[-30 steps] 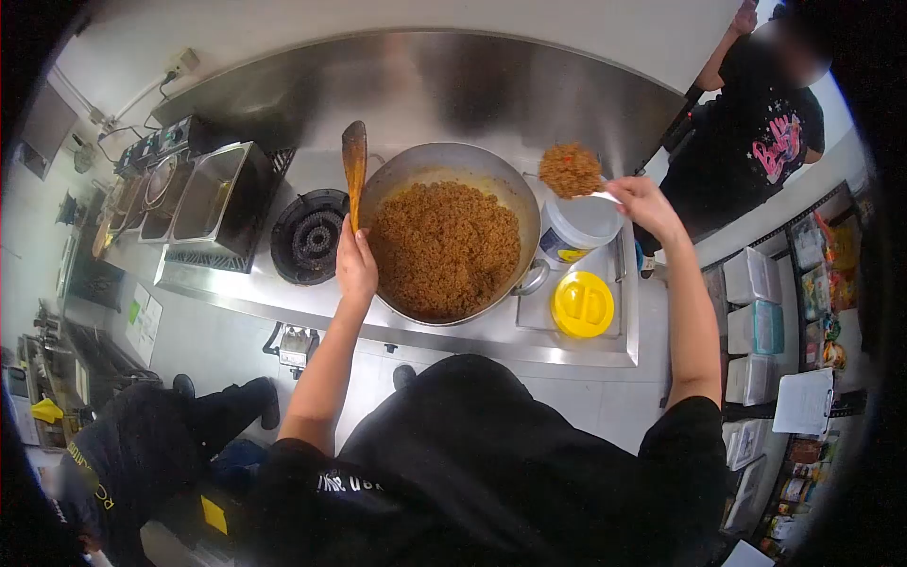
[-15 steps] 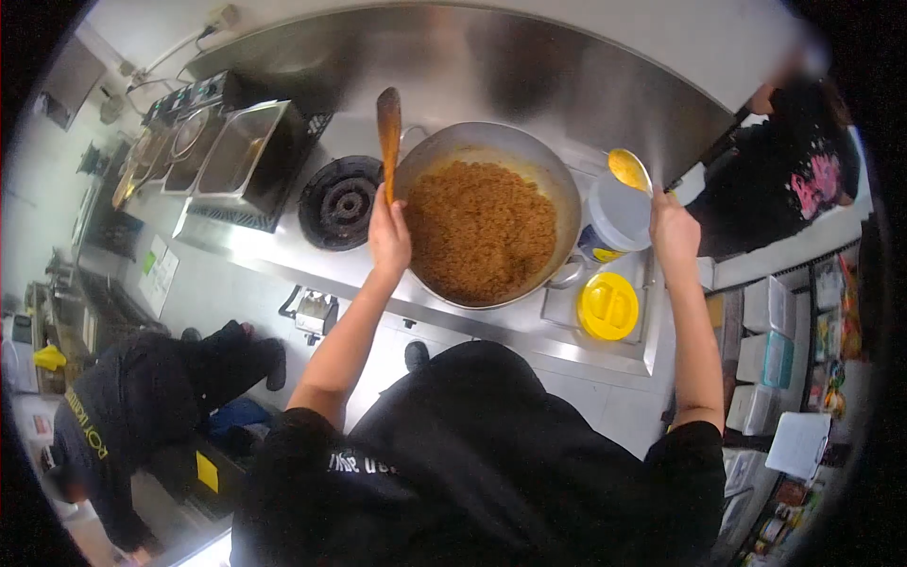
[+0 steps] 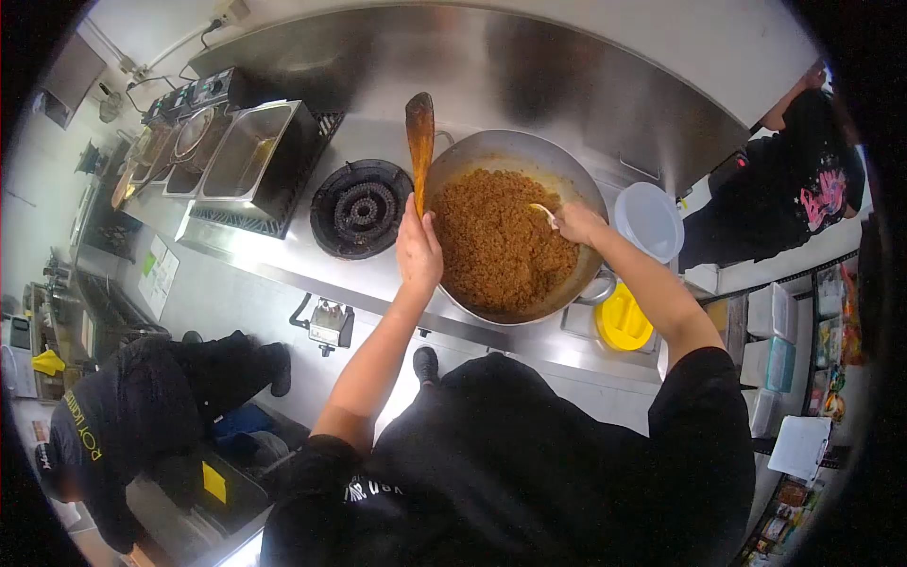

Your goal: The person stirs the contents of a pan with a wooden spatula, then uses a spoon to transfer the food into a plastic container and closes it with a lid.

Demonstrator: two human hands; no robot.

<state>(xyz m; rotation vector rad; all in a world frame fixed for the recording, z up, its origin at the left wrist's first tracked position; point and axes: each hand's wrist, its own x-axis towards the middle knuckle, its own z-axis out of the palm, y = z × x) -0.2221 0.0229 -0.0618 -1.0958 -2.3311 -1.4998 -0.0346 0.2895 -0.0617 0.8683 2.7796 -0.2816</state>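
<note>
At the far left of the kitchen a co-worker in dark clothes (image 3: 142, 397) bends low, and on the counter above a metal tub (image 3: 248, 156) sits beside a round black burner (image 3: 362, 208). Next comes the person's left hand (image 3: 419, 248), its fingers closed around the handle of a wooden spatula (image 3: 420, 142), whose blade points away from the body, at the left edge of a wide pan (image 3: 557, 163). Brown crumbly food (image 3: 501, 246) fills most of the pan. Toward its right side a spoon (image 3: 542, 213) goes into the heap, gripped by the fingers of the right hand (image 3: 580, 223), much the nearer of the two. From those fingers the spoon runs left and a little away from the person, along a slanting line; how deep its bowl sits I can't fairly tell from here. Just right of the pan stands a whitish plastic bucket (image 3: 650, 222), with a yellow lid (image 3: 619, 321) lying nearer the counter's edge, partly behind the right forearm. Beyond stands another person (image 3: 784, 180).
</note>
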